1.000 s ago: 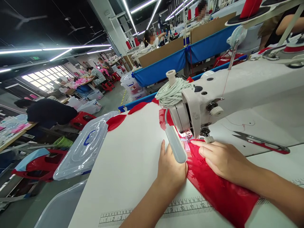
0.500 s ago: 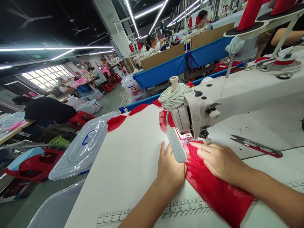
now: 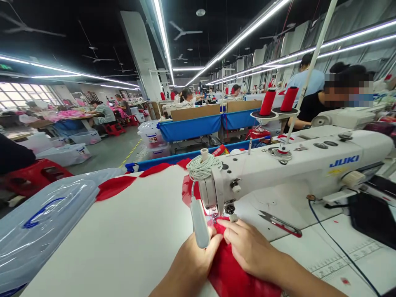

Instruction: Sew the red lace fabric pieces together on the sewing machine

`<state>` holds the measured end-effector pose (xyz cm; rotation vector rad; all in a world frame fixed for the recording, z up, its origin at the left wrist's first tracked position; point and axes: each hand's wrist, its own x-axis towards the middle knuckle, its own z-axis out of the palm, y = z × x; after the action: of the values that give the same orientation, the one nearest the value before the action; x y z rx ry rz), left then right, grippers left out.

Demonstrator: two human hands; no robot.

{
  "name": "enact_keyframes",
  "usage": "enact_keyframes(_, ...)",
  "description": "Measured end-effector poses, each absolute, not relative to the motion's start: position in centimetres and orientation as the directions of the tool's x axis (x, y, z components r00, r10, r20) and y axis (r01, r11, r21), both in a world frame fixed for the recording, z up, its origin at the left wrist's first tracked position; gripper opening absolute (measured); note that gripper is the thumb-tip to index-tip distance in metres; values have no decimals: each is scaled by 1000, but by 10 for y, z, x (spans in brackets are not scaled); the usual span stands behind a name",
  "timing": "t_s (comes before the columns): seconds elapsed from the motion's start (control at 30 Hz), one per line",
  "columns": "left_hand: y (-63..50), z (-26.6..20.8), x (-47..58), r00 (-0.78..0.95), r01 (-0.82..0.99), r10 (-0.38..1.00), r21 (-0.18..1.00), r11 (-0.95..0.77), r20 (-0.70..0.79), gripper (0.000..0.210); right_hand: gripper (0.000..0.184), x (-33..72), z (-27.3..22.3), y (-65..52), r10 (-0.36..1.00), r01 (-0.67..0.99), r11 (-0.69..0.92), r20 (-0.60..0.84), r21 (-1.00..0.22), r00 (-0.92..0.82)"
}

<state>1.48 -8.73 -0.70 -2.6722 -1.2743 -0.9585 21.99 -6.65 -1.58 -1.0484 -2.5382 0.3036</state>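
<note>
Head view shows the red cloth at lower centre, the right hand resting fingers on it near the presser foot, the left hand against it, apparently keeping it flat, though whether either pinches it I cannot tell

One head-worn view, facing forward and slightly down, close before a sewing machine, reaching up to ceiling lights

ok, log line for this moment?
left hand: on red fabric | right hand: on red fabric, fingertip near presser foot | machine: JUKI sewing machine | thread snips: unheld
</note>
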Motion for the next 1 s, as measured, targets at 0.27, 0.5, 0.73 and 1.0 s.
enact_keyframes(0.27,-87,-7,9,595,681,620,89,-727,511,35,25,225,-4,-71,650,570,758,285,-317,-705)
enact_keyframes(0.5,-93,-4,11,626,668,549,-18,-744,554,48,30,229,-4,-74,539,482,842,358,-242,-762)
enact_keyframes(0.73,-102,8,14,532,808,701,-38,-588,475,51,33,233,-20,-72,478,454,874,482,-175,-734)
enact_keyframes(1.0,-107,-2,11,593,786,709,-85,-612,382,75,33,234,-24,-73,471,479,869,500,-123,-726)
